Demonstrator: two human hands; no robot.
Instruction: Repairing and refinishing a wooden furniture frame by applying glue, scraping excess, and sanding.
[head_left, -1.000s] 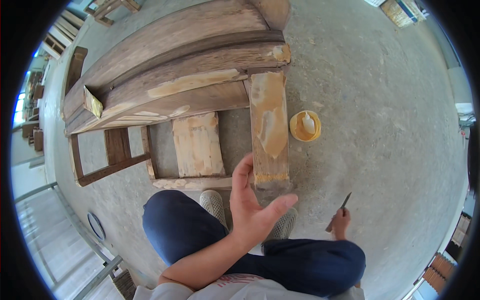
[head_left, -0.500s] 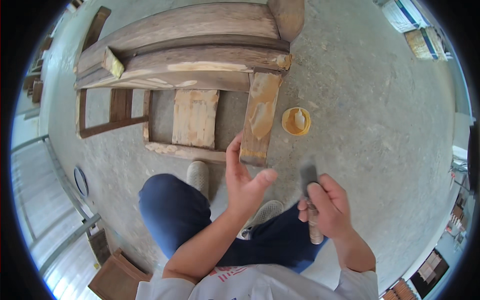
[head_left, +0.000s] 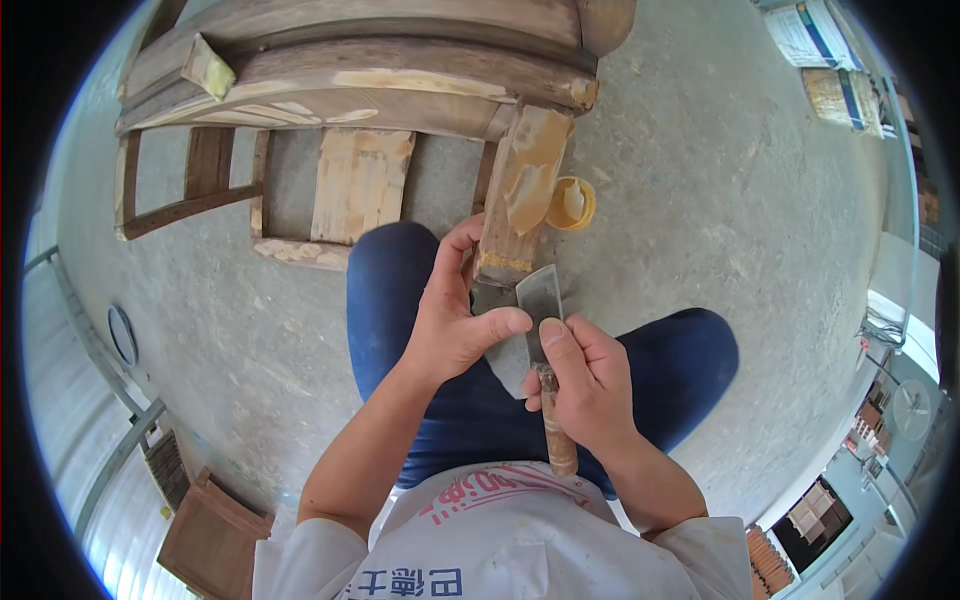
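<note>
My right hand is closed around the wooden handle of a putty knife, its broad grey blade pointing away from me. The blade lies just in front of the near end of a wooden leg, which is partly coated with tan filler. My left hand is open at the leg's left side, its fingers curled against the wood and partly hidden by it. Its thumb reaches toward the blade; whether the two touch I cannot tell. The leg belongs to a brown wooden furniture frame with pale patches.
A yellow tub of filler stands on the concrete floor right of the leg. A small yellowish block rests on the frame. Wrapped packages lie at the far right, and a brown wooden piece at the lower left.
My right hand has brought the putty knife left, close to the leg's near end. My knees stand further apart, and the frame sits higher in view. My left hand stays at the leg.
</note>
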